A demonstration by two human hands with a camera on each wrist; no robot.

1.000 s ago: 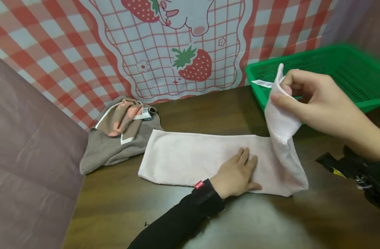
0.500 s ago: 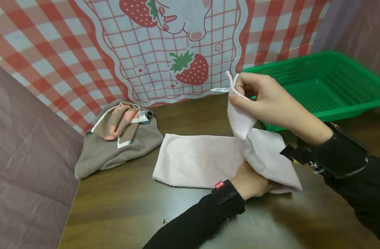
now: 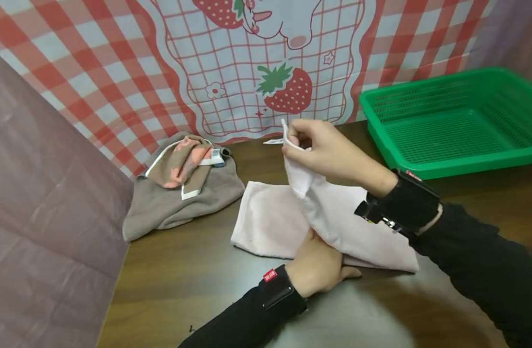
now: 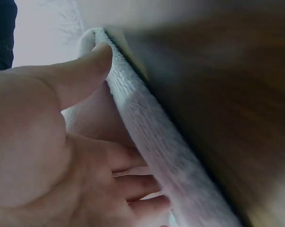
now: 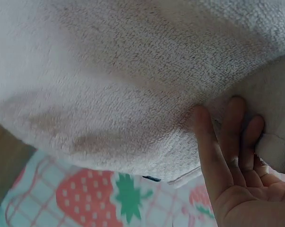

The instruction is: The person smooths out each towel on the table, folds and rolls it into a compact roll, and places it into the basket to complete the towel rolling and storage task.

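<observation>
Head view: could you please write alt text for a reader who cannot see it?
A right hand lifts one end of a pale pink towel over the left hand, which rests on it on a wooden table. A grey cloth and green basket lie nearby.

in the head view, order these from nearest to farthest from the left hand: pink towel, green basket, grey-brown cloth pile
1. pink towel: the left hand rests on it, fingers under the folded-over layer.
2. grey-brown cloth pile: to the left, by the checked backdrop.
3. green basket: far right, at the back of the table.
</observation>
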